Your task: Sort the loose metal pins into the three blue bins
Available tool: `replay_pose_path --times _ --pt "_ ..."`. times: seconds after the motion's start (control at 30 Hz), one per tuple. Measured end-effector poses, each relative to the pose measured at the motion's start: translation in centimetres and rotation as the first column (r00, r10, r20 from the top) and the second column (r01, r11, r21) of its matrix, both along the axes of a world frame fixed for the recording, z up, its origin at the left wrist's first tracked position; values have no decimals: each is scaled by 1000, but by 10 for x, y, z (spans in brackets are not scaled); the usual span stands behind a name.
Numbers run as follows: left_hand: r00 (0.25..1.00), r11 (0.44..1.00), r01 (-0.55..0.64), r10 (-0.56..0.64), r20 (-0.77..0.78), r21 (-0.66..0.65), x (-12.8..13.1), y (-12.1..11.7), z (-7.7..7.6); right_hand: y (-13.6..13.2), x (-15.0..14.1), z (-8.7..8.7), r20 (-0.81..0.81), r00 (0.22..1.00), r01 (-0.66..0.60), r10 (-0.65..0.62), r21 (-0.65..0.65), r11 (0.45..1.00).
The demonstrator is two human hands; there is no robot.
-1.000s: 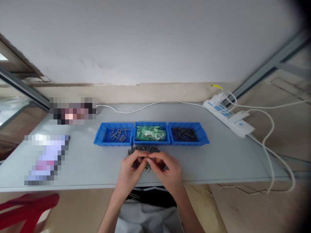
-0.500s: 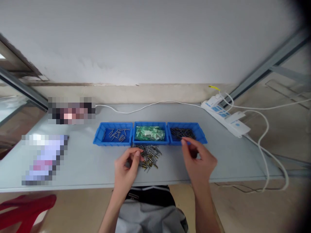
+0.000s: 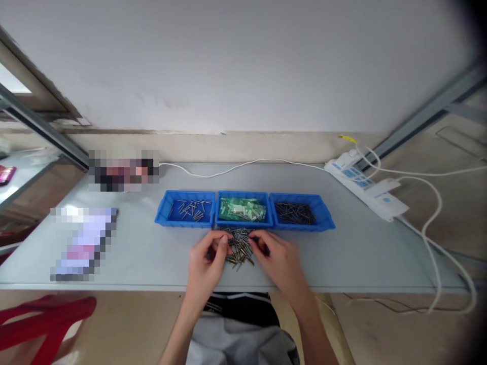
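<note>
A loose pile of thin metal pins (image 3: 240,248), some with brass-coloured parts, lies on the grey table. My left hand (image 3: 205,258) is at the pile's left side, its thumb and index finger pinched together; whatever sits between them is too small to make out. On the opposite side, my right hand (image 3: 280,257) has its fingertips pinched at the pile's edge, and their contents are hidden. Behind the pile stand three blue bins side by side: a left bin (image 3: 184,224) with scattered silver pins, a middle bin (image 3: 243,224) with green-and-clear plastic packets, and a right bin (image 3: 325,217) full of dark pins.
A white power strip (image 3: 365,186) with plugs and cables lies at the table's right. Along the back runs a white cable (image 3: 213,176). Two blurred-out items are on the left, one a flat bluish object (image 3: 85,243). A red stool (image 3: 45,322) stands below, left.
My right hand has moved left and down from the right bin to the pile. My left hand keeps its pinch beside the pile. The view has shifted slightly.
</note>
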State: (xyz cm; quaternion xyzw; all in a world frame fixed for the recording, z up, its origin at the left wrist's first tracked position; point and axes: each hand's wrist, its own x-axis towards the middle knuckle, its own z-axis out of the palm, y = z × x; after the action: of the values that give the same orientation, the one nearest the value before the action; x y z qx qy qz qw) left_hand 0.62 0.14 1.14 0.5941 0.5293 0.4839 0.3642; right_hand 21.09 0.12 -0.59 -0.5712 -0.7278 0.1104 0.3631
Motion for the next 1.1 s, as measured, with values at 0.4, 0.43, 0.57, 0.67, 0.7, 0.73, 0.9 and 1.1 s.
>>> replay_pose_path --times 0.4,0.43,0.57,0.67,0.7,0.73,0.9,1.1 --pt "971 966 200 -174 -162 165 2 5 -5 -4 -33 24 -211 973 -76 94 94 993" --pt "973 970 191 -167 -158 152 2 5 -5 -4 -36 22 -225 969 -73 98 113 991" --pt "981 980 147 -127 -148 133 1 4 -6 -7 -41 15 -273 955 -75 112 144 987" --pt "989 988 77 -59 -133 134 2 3 -6 -11 -39 14 -280 954 -76 106 118 990" --pt "991 989 59 -43 -126 133 2 3 -6 -12 -38 14 -287 953 -69 96 105 992" --pt "992 990 50 -34 -121 132 3 3 -6 -12 -37 14 -292 952 -64 87 90 994" --pt "992 992 65 -52 -117 109 2 4 -8 -11 -37 12 -275 958 -67 79 53 996" --pt "993 996 67 -60 -105 57 1 4 -6 -12 -37 10 -286 954 -82 88 34 996"
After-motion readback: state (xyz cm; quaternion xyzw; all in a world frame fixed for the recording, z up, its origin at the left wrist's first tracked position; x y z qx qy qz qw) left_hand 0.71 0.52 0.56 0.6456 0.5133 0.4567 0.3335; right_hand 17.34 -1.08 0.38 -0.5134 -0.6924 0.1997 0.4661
